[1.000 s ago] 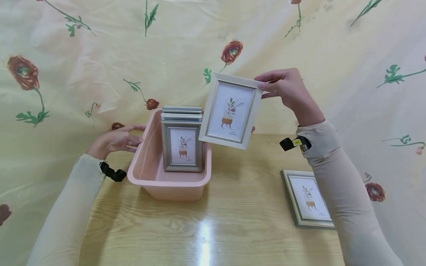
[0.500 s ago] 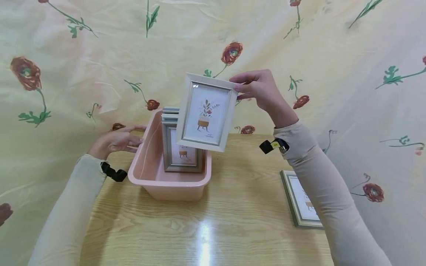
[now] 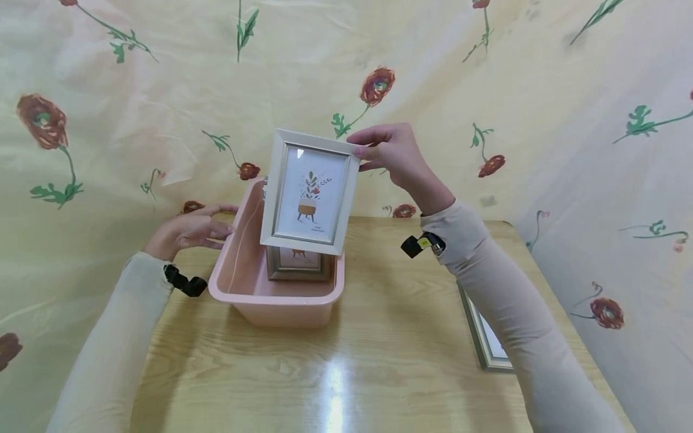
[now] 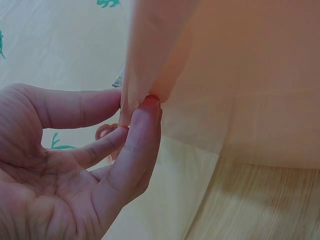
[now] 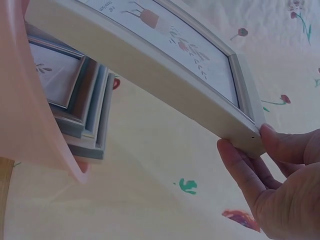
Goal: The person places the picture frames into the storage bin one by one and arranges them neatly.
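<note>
A cream picture frame (image 3: 310,191), printed with a potted plant, hangs slightly tilted above a pink plastic tub (image 3: 276,299). My right hand (image 3: 397,155) pinches it at its upper right corner, thumb on the front and fingers behind, as the right wrist view also shows. Inside the tub stands a bronze-toned picture frame (image 3: 299,273), mostly covered by the cream one in the head view. Several more frames (image 5: 92,112) stand stacked behind it in the right wrist view. On the tub's left side, my left hand (image 3: 189,231) pinches the rim between thumb and fingers.
To the right on the wooden table (image 3: 379,349) lie stacked picture frames (image 3: 487,337), partly hidden under my right sleeve. A flowered cloth (image 3: 433,72) hangs behind the table and along its sides.
My right hand has carried the cream picture frame leftward and a little down, from the tub's right side to over it, covering most of the frames inside. My left hand stays at the rim.
</note>
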A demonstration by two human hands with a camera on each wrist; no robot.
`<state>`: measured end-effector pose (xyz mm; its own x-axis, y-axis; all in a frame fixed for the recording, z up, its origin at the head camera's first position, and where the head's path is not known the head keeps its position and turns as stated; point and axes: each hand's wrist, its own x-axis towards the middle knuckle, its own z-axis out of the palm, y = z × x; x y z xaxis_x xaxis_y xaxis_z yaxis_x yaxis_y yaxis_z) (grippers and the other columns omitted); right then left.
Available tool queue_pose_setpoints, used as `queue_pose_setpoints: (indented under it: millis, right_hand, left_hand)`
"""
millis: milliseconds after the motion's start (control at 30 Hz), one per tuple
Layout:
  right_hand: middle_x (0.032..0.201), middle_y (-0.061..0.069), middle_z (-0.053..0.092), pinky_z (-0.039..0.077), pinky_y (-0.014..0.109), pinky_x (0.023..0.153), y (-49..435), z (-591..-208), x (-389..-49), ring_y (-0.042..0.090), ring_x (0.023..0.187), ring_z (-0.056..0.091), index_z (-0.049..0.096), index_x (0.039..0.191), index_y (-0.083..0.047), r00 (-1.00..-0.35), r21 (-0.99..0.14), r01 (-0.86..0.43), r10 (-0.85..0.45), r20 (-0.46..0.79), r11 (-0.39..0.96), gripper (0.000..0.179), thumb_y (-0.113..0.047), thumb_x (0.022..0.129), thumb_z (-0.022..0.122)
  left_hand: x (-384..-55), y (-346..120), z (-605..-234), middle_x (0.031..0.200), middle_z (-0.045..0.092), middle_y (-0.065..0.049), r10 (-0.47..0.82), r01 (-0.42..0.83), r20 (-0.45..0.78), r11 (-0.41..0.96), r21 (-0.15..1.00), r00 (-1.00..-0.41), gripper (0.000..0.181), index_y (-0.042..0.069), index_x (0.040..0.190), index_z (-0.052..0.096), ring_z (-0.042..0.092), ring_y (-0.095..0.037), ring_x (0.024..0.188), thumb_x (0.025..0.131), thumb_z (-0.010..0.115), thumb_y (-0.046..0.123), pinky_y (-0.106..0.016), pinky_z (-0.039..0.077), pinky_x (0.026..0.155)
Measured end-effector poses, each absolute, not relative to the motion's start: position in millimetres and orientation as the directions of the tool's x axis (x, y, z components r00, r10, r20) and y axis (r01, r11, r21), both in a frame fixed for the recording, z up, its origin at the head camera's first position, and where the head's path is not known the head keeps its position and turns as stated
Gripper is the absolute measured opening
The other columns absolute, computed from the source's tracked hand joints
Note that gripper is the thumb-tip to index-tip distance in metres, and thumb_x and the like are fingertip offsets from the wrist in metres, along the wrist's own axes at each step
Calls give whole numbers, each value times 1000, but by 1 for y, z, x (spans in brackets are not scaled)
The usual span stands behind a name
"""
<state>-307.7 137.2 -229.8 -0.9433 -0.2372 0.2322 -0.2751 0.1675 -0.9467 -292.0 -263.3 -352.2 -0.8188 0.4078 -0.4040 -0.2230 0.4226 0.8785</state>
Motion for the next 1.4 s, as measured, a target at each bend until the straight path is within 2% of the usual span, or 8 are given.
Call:
queue_pose_setpoints:
  millis: [233, 433, 833, 1100, 1400]
  right_hand:
    - [104, 15, 75, 64, 40, 74, 124, -242, -312, 22, 87, 74, 73, 111, 9, -942, -953, -267, -247, 227, 145, 21, 0, 93, 70]
    - [108, 19, 75, 64, 38, 74, 122, -254, -310, 19, 84, 73, 73, 113, 8, -934, -936, -289, -273, 230, 200, 22, -2, 94, 70]
    - [107, 19, 72, 64, 35, 75, 123, -284, -313, 17, 85, 71, 73, 111, 8, -914, -930, -305, -337, 225, 206, 19, 2, 94, 67]
    - [108, 24, 70, 64, 33, 73, 117, -304, -312, 14, 79, 69, 72, 110, 11, -886, -906, -348, -401, 234, 240, 19, 5, 93, 67]
    - [116, 26, 69, 64, 35, 76, 114, -313, -311, 11, 80, 69, 71, 110, 12, -888, -910, -317, -421, 186, 267, 19, 6, 92, 67]
  left_hand:
    - [-292, -265, -350, 138, 51, -12, 414, -226, -409, 423, 877, -813, 77, 11, 163, 6, 66, -9, 103, 104, 55, 14, -33, 56, 94]
    - [-292, -263, -348, 124, 57, -4, 412, -232, -408, 412, 881, -815, 76, 9, 163, 7, 66, -8, 100, 103, 55, 12, -32, 56, 92]
    - [-292, -262, -347, 130, 55, -5, 399, -241, -416, 419, 875, -817, 76, 10, 163, 8, 66, -9, 102, 103, 55, 13, -34, 56, 95]
    - [-292, -263, -351, 118, 59, 0, 415, -236, -405, 400, 886, -815, 75, 7, 162, 8, 67, -7, 99, 103, 54, 11, -33, 56, 92]
    - [-294, -265, -351, 120, 59, 1, 416, -238, -409, 404, 884, -812, 77, 8, 163, 8, 66, -8, 101, 103, 56, 12, -33, 56, 94]
